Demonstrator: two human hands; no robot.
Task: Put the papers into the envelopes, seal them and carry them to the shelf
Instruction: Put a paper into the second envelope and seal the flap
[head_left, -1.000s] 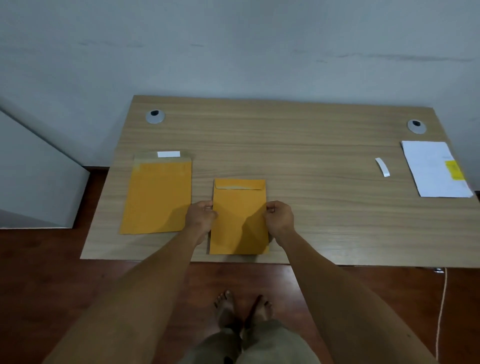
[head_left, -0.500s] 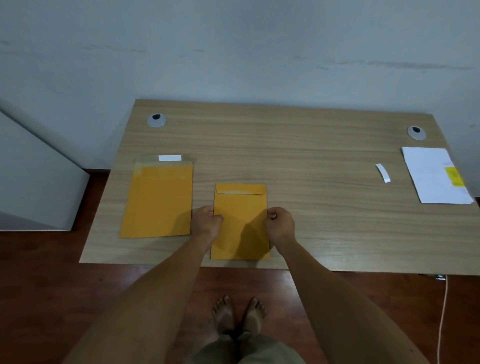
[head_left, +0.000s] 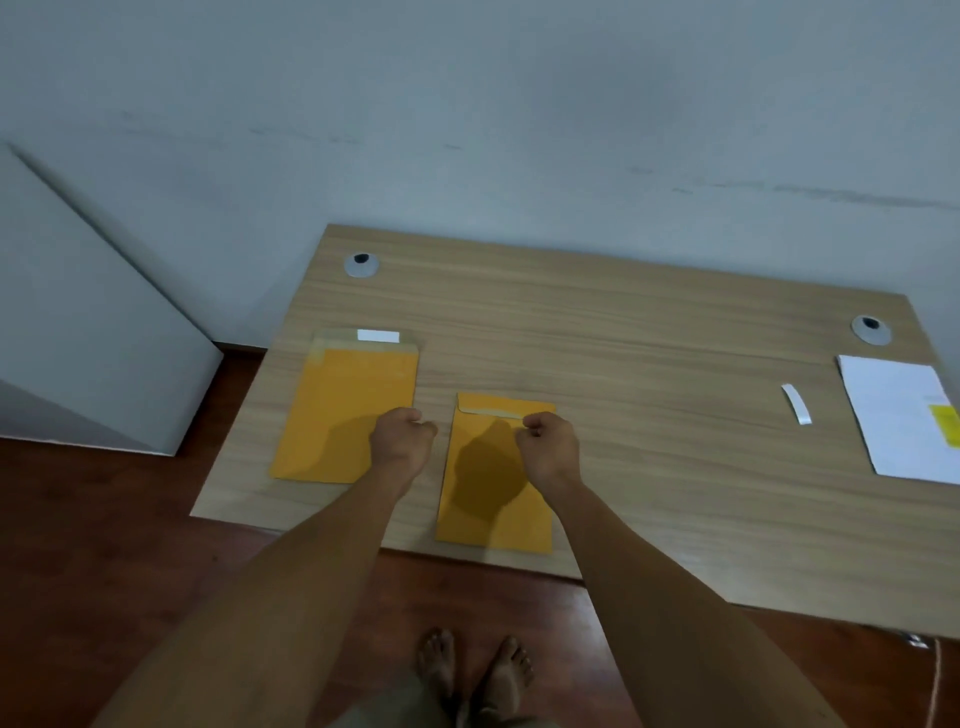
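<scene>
progress, judged from layout: the small envelope (head_left: 496, 478) under the hands is lying flat with its flap folded down, so it looks filled and closed or close to it; whether the seal is actually bonded cannot be told. the large envelope (head_left: 345, 410), just left of the left hand (head_left: 401, 435), is not sealed: flap up, white release strip (head_left: 378, 335) in place on it. a peeled strip (head_left: 796, 403) is lying well to the right of the right hand (head_left: 548, 446), and the papers (head_left: 893, 415) with a yellow sticky note (head_left: 946, 423) are farther right at the worktop (head_left: 623, 332) edge, not yet loaded. nothing has been carried; no shelf is seen.

hands: both loosely curled, nothing clamped. left hand is held over the gap between the two envelopes, overlapping the large one's right edge. right hand is held over the small envelope's upper right, by the flap; contact cannot be confirmed.

materials: envelopes are matte orange-yellow kraft paper, flat rectangles, thin and floppy. worktop is pale wood-grain laminate, smooth, with two round grey cable grommets (head_left: 361, 265) at the far corners. papers are plain white sheets, stacked square.
</scene>
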